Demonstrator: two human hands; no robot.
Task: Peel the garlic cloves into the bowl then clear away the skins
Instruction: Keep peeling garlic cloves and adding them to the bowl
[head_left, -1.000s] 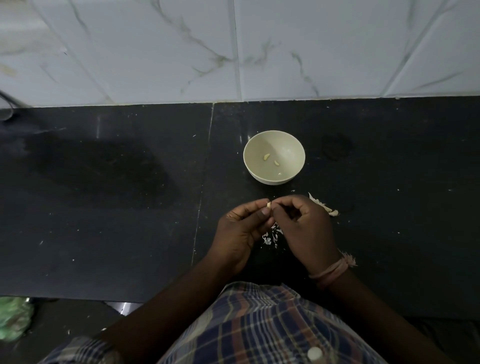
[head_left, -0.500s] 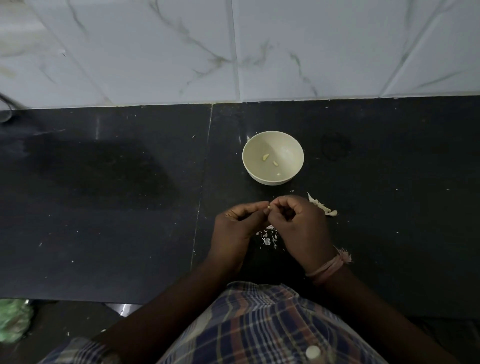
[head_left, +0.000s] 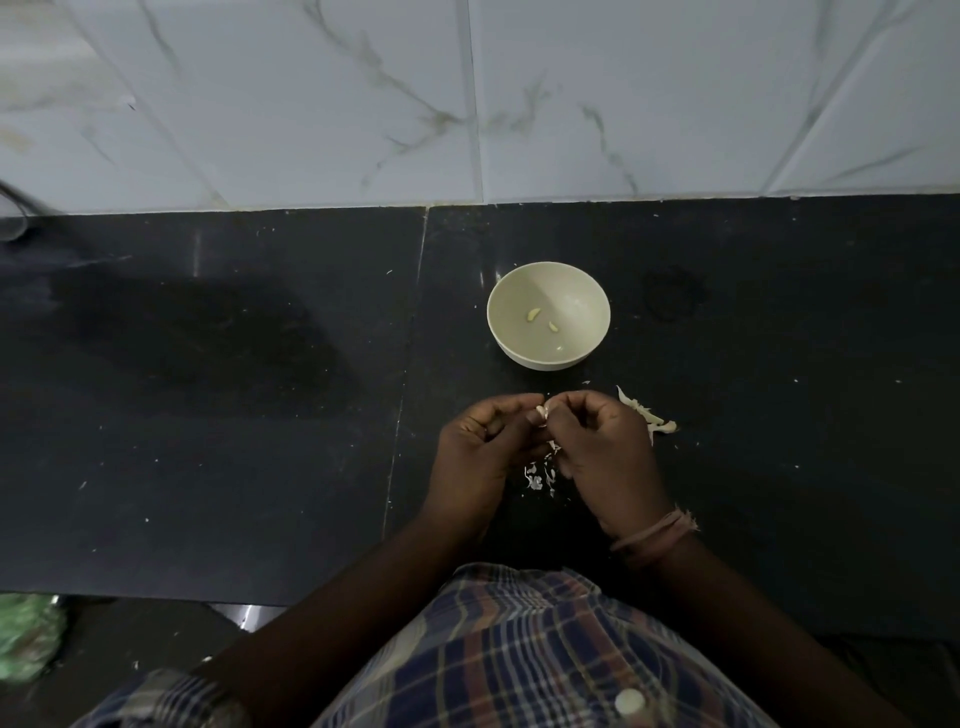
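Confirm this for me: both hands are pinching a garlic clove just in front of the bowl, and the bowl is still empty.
Not empty. The head view shows a few peeled cloves already lying in the bowl. The rest holds: the left hand and right hand pinch a clove between them just in front of the bowl.

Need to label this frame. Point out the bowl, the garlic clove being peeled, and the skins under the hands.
bowl (head_left: 582, 280): head view, inner far wall.
garlic clove (head_left: 542, 413): head view, exposed tip.
skins (head_left: 537, 475): head view, middle of scattered flakes.
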